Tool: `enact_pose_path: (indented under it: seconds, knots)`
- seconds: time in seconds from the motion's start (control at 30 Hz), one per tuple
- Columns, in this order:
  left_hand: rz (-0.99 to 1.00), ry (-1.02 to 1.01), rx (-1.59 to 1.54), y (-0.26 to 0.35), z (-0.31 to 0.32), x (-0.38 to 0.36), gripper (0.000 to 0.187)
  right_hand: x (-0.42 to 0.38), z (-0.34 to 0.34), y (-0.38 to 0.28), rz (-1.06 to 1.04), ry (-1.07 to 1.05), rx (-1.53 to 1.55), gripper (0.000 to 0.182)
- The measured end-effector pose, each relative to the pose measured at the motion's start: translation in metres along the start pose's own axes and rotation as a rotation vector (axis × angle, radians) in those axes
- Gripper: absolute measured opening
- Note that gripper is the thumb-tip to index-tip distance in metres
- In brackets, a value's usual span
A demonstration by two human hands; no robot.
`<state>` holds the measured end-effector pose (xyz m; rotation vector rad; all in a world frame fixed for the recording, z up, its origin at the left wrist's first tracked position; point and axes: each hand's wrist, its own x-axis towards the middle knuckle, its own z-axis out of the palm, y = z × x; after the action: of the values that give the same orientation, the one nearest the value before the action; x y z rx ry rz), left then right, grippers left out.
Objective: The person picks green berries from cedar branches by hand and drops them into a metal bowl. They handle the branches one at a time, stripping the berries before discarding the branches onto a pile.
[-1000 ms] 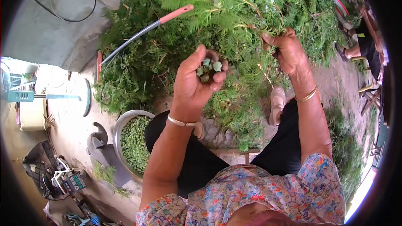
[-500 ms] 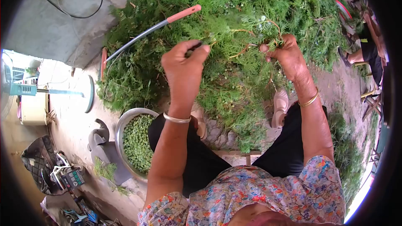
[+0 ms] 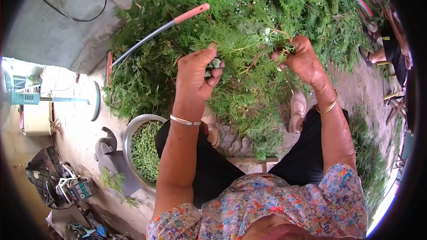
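My left hand (image 3: 194, 73) is turned partly upward, its fingers curled round several small green cones (image 3: 215, 63). My right hand (image 3: 306, 62) pinches the stem of a leafy conifer sprig (image 3: 254, 50), which points left towards my other hand. Pale green cones (image 3: 267, 34) hang on that sprig near the right fingertips. Beneath both hands spreads a big heap of cut green conifer branches (image 3: 293, 4). Beside my left knee stands a metal basin (image 3: 127, 144) holding a mass of small green cones (image 3: 146, 153).
A curved tool with a pink handle (image 3: 191, 14) lies across the heap. To the left are a fan (image 3: 94, 100), a grey elephant-shaped stool (image 3: 116, 164) and a tricycle-like vehicle (image 3: 73, 186). Another person's leg (image 3: 378, 57) shows at the far right.
My left hand has rolled from a pinch near the sprig to a palm-up curl, showing the cones in its fingers. My right hand stays nearly in place, having shifted slightly left.
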<state>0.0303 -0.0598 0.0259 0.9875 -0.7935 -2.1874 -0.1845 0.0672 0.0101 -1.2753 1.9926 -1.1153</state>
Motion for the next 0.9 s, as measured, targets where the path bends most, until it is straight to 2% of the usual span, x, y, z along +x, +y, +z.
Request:
enact_pose_path:
  seconds: [0.07,0.1,0.17,0.3,0.37,0.4,0.47,0.6,0.67,0.7,0.73,0.8,0.83,0.9]
  knots:
    - [0.114,0.077,0.386,-0.003,0.008,-0.005,0.016,-0.004,0.001,-0.004,-0.055,-0.018,0.001,0.011]
    - [0.112,0.077,0.385,-0.007,0.006,-0.002,0.016,-0.006,0.001,-0.006,-0.054,-0.019,0.000,0.011]
    - [0.388,0.092,0.770,-0.017,-0.001,0.007,0.019,-0.009,0.002,-0.009,-0.096,0.006,-0.160,0.018]
    - [0.499,0.065,0.802,-0.015,0.001,0.003,0.017,-0.008,0.003,0.004,-0.144,-0.015,-0.063,0.018]
    - [0.251,-0.022,0.338,-0.004,0.005,-0.003,0.014,-0.003,0.008,0.021,-0.173,0.059,0.175,0.023]
    - [0.252,-0.023,0.339,-0.002,0.003,-0.003,0.014,-0.003,0.008,0.017,-0.175,0.060,0.175,0.023]
    - [0.165,-0.114,0.056,0.001,-0.001,-0.001,0.008,-0.004,0.010,0.007,-0.083,0.021,0.540,0.028]
    - [0.089,-0.187,-0.154,0.004,-0.006,-0.004,0.009,-0.004,0.010,-0.002,-0.134,-0.017,0.477,0.023]
    - [0.093,-0.249,-0.342,0.015,-0.021,-0.004,0.012,-0.006,0.005,-0.012,-0.185,0.068,0.322,0.024]
    - [0.174,-0.311,-0.379,0.029,-0.041,-0.002,0.012,-0.007,0.001,-0.017,-0.099,0.149,0.306,0.025]
    - [0.257,-0.374,-0.420,0.048,-0.063,0.000,0.012,-0.010,0.000,-0.018,-0.099,0.157,0.303,0.025]
    - [0.365,-0.167,-0.441,0.078,-0.096,-0.012,0.014,-0.013,-0.006,-0.018,0.041,0.221,0.530,0.025]
    - [0.400,-0.068,-0.327,0.088,-0.122,-0.016,0.015,-0.007,-0.008,0.000,-0.022,0.188,0.447,0.018]
    - [0.451,0.210,-0.148,0.084,-0.157,-0.033,0.013,-0.007,-0.011,0.002,0.003,0.200,0.514,0.014]
